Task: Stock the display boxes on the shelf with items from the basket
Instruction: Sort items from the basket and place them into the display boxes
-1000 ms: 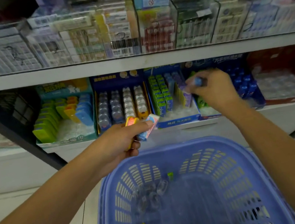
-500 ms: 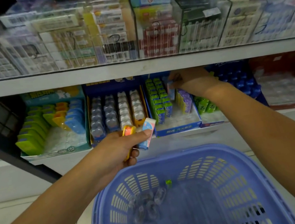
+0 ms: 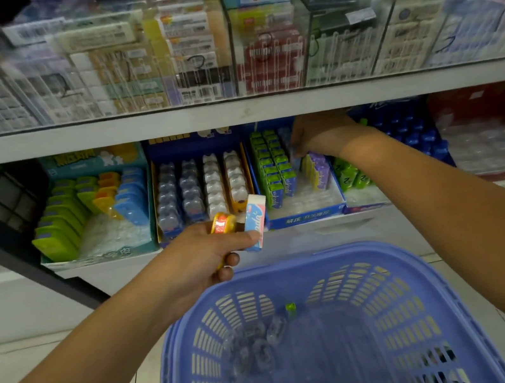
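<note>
My left hand [image 3: 203, 253] hovers above the basket and grips two small items, an orange-yellow item [image 3: 222, 224] and a blue, pink and white eraser [image 3: 256, 218]. My right hand [image 3: 313, 134] reaches deep into the blue display box [image 3: 307, 215] on the lower shelf, between the green packs [image 3: 274, 167] and the purple packs [image 3: 319, 170]. Its fingers are partly hidden under the shelf edge, so whether they hold anything cannot be seen. The blue plastic basket [image 3: 310, 267] sits below, with clear capsules [image 3: 256, 344] and a few small packs inside.
To the left stand a teal display box [image 3: 98, 254] with green, orange and blue items and a box of clear round containers [image 3: 200, 186]. Blue bottles [image 3: 412, 134] and a red box [image 3: 498, 133] are on the right. The upper shelf [image 3: 231, 111] carries clear cases of packaged goods.
My right hand has moved from the front of the blue box further back and up into it, under the shelf edge. My left hand has stayed in place with its two items.
</note>
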The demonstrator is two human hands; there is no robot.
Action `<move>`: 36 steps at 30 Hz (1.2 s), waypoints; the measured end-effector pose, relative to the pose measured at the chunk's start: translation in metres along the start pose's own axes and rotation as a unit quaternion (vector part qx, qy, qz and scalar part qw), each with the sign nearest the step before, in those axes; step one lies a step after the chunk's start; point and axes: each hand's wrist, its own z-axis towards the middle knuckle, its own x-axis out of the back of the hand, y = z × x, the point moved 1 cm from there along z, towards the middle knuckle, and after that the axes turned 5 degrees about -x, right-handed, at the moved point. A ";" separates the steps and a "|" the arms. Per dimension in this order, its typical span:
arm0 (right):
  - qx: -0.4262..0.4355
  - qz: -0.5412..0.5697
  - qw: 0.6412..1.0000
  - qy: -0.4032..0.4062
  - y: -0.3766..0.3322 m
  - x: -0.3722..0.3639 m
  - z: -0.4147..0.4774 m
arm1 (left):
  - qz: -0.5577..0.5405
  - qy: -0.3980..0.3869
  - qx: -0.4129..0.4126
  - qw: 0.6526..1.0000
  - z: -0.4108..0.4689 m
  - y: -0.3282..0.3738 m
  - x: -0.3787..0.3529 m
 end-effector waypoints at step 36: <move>0.055 0.132 0.984 0.111 0.008 0.001 -0.038 | -0.067 0.013 0.038 0.997 -0.003 0.015 -0.016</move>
